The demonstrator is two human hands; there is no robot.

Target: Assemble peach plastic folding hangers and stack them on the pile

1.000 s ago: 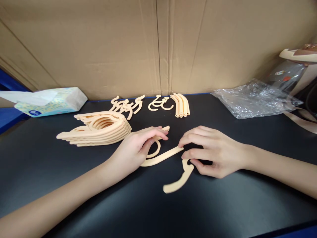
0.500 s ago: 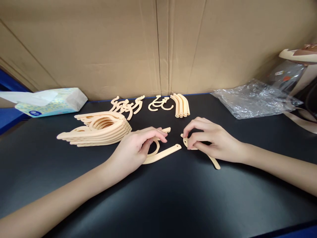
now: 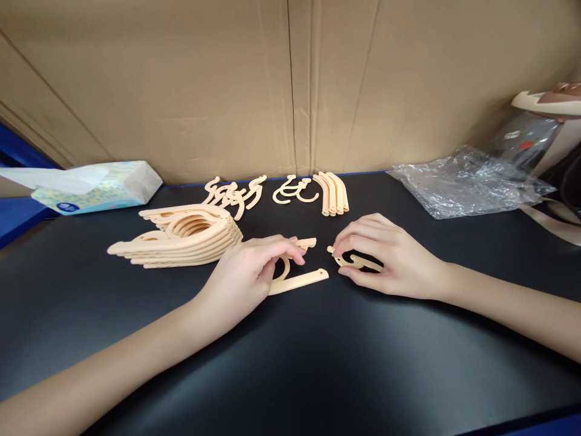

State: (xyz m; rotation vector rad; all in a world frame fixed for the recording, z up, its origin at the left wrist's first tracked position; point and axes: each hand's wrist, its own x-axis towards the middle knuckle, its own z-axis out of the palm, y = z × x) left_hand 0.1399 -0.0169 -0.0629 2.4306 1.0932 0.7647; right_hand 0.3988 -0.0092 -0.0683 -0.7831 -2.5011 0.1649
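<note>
My left hand (image 3: 247, 272) is closed on a beige folding clothes hanger body (image 3: 302, 281), low over the black tabletop. A ring-shaped part and two arm ends show beyond its fingers; the rest lies hidden under the palm. Across a short gap, my right hand (image 3: 385, 254) grips a beige hanger hook (image 3: 356, 262) between thumb and fingers. The hook's small knobbed end points left toward the hanger body, and the two parts are apart. To the left rests a stack of beige hanger bodies (image 3: 200, 253), near my left wrist.
Loose hanger hooks (image 3: 233, 195) and a row of curved hanger arms (image 3: 333, 194) lie along the back, before a cardboard wall (image 3: 181, 91). A tissue pack (image 3: 109, 188) is at back left. Clear plastic bags (image 3: 472, 181) lie at back right on the black table (image 3: 290, 375).
My right hand has turned the hook, so its tail no longer sticks out below the hand. The hanger body in my left hand has tilted slightly, its visible arm ends closer together.
</note>
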